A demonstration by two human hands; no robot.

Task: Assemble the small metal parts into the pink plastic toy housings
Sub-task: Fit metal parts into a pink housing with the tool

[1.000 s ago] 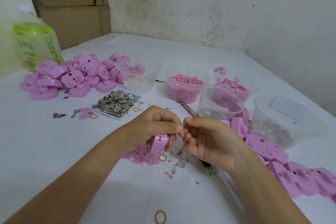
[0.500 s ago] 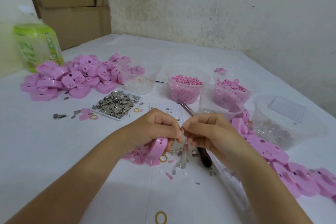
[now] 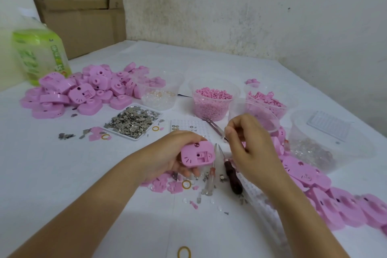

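Housing [image 3: 196,154] face toward camera, long axis left-right — left hand [image 3: 167,157] fingers grasping it | right hand [image 3: 249,142] fingers pinched, contents unclear

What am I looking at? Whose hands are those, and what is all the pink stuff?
There is no machine here. These are a person's two hands, filmed by a camera worn on their head, so you look down just as they do. The left hand holds one pink toy housing. The right hand hovers beside it with its fingertips pinched together. If something sits between them, it is too small to see. On the white table lie a pile of pink housings, a heap of small metal parts, a tub of pink beads, a clear-handled screwdriver and a green bottle.
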